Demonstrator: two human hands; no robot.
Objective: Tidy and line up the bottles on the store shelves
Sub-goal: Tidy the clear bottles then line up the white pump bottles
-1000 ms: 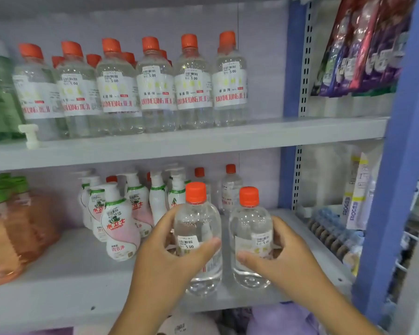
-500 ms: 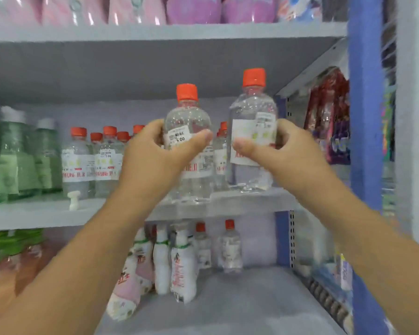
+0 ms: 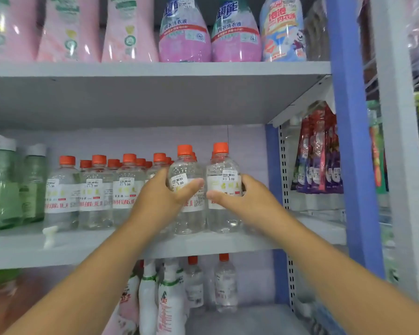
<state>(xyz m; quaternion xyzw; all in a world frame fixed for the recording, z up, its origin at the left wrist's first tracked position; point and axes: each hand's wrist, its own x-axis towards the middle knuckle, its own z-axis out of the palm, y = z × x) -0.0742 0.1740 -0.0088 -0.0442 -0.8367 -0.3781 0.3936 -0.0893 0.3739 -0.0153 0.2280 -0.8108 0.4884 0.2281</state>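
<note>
Two hands place two clear plastic orange-capped bottles on the grey middle shelf (image 3: 87,247).

Left hand (image 3: 160,199) grips the left bottle (image 3: 188,165); right hand (image 3: 249,201) grips the right bottle (image 3: 224,170), both upright, side by side.

Grey metal shelving (image 3: 155,68) fills the frame, its boards running from the left edge to a blue upright post (image 3: 348,141) at the right. A pale lilac back panel (image 3: 247,141) closes the middle bay. A perforated grey slotted strip (image 3: 284,180) runs down beside the inner blue upright.
</note>
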